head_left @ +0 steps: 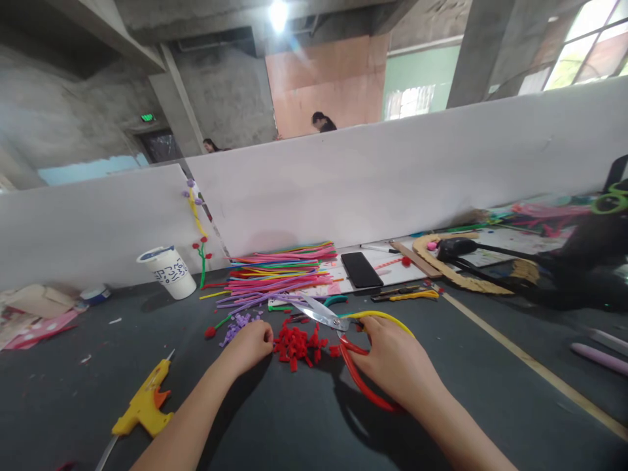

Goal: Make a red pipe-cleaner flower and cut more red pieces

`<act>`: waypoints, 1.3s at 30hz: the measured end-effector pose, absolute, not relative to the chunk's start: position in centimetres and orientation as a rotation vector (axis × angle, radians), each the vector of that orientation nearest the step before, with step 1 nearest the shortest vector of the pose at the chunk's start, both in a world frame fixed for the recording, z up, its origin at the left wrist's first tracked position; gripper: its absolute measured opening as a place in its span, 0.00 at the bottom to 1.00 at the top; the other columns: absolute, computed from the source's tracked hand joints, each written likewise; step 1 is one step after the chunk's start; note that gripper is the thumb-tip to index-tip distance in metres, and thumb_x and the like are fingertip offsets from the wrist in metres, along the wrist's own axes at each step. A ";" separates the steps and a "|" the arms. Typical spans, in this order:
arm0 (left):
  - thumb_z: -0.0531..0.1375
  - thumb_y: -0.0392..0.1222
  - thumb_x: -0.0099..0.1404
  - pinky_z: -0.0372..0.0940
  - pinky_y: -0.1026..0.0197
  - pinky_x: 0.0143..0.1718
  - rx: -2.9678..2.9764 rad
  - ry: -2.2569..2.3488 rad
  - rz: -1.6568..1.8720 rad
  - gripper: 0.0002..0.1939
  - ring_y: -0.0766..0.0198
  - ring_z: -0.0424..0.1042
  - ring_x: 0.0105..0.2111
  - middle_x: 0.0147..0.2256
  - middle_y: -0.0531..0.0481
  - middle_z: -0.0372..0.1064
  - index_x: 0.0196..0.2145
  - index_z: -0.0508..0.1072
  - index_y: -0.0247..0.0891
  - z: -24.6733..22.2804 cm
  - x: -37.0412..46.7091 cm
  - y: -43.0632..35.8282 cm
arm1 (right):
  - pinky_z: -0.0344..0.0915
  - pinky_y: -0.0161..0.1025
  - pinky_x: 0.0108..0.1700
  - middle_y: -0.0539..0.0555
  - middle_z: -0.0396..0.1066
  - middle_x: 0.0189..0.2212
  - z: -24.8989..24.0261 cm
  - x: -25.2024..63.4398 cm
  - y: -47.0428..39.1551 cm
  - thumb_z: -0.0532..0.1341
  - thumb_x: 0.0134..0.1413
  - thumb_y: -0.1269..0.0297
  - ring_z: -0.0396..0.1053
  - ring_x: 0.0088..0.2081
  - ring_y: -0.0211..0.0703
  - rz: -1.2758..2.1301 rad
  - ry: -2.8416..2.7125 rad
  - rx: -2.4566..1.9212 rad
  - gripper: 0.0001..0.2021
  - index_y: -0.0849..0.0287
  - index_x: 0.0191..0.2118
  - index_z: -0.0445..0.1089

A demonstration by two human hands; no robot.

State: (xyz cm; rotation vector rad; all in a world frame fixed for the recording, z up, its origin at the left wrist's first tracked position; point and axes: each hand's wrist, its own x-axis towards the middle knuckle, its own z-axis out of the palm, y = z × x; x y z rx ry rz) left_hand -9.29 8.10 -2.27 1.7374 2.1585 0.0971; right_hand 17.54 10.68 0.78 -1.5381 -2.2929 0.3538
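Red-handled scissors (pixel 366 386) are in my right hand (pixel 395 356), their silver blades parted and pointing up and left. A yellow pipe cleaner (pixel 397 322) curves behind that hand. My left hand (pixel 254 345) has its fingers curled together at the left edge of a pile of short red pieces (pixel 295 345); anything between its fingertips is hidden. Small purple pieces (pixel 238 325) lie just behind the left hand. A green stem with a red tip (pixel 210 332) rests beside them. Long coloured pipe cleaners (pixel 284 271) are stacked farther back.
A yellow glue gun (pixel 147 402) lies at front left. Behind it stands a white cup (pixel 171 275). A black phone (pixel 362 270), a yellow cutter (pixel 415 296) and a wooden strip (pixel 417 260) lie toward the white partition (pixel 343 190).
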 end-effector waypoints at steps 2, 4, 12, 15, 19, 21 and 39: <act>0.55 0.43 0.63 0.67 0.50 0.40 1.681 2.243 0.094 0.16 0.59 0.69 0.41 0.47 0.44 0.66 0.48 0.66 0.36 -1.8 -10.1 8.5 | 0.58 0.38 0.34 0.56 0.72 0.35 0.8 17.6 10.7 0.58 0.49 0.56 0.69 0.38 0.49 0.348 -2.285 -1.536 0.11 0.59 0.34 0.68; 0.55 0.43 0.63 0.67 0.50 0.40 1.627 2.338 0.124 0.16 0.58 0.69 0.41 0.47 0.44 0.66 0.48 0.66 0.36 -1.1 -11.4 9.0 | 0.58 0.38 0.33 0.56 0.72 0.34 0.8 17.6 10.7 0.57 0.49 0.56 0.69 0.37 0.48 0.336 -2.279 -1.537 0.12 0.59 0.34 0.68; 0.54 0.34 0.62 0.63 0.56 0.42 1.774 2.396 0.407 0.10 0.60 0.69 0.39 0.40 0.45 0.70 0.41 0.70 0.35 0.1 -8.9 9.4 | 0.56 0.37 0.29 0.56 0.72 0.31 1.6 19.6 12.3 0.55 0.49 0.53 0.69 0.35 0.49 0.387 -2.085 -1.702 0.14 0.58 0.33 0.67; 0.55 0.33 0.59 0.61 0.64 0.39 1.977 2.125 0.458 0.08 0.64 0.70 0.38 0.36 0.52 0.72 0.34 0.73 0.41 -0.4 -3.8 9.9 | 0.56 0.37 0.29 0.58 0.72 0.31 1.3 20.7 13.5 0.52 0.53 0.57 0.69 0.35 0.50 0.428 -1.981 -1.817 0.12 0.59 0.33 0.66; 0.55 0.34 0.60 0.61 0.63 0.43 2.088 1.986 0.468 0.08 0.62 0.69 0.41 0.38 0.50 0.71 0.34 0.74 0.41 -0.8 0.1 12.2 | 0.57 0.37 0.32 0.60 0.72 0.35 -0.1 20.8 14.5 0.51 0.54 0.65 0.70 0.38 0.49 0.401 -2.010 -1.811 0.09 0.62 0.35 0.66; 0.55 0.36 0.62 0.61 0.58 0.45 2.042 2.068 0.473 0.07 0.60 0.68 0.43 0.40 0.46 0.70 0.35 0.73 0.37 -0.8 -0.4 13.2 | 0.57 0.35 0.34 0.58 0.72 0.36 -0.9 20.1 14.5 0.53 0.53 0.68 0.70 0.39 0.47 0.403 -2.062 -1.761 0.07 0.62 0.36 0.65; 0.50 0.25 0.58 0.60 0.61 0.46 1.900 2.200 0.798 0.17 0.61 0.68 0.41 0.38 0.45 0.71 0.37 0.75 0.37 -4.8 -6.8 11.7 | 0.58 0.29 0.32 0.52 0.74 0.33 -3.0 14.1 13.5 0.55 0.49 0.73 0.71 0.34 0.39 0.645 -2.192 -1.525 0.07 0.60 0.35 0.68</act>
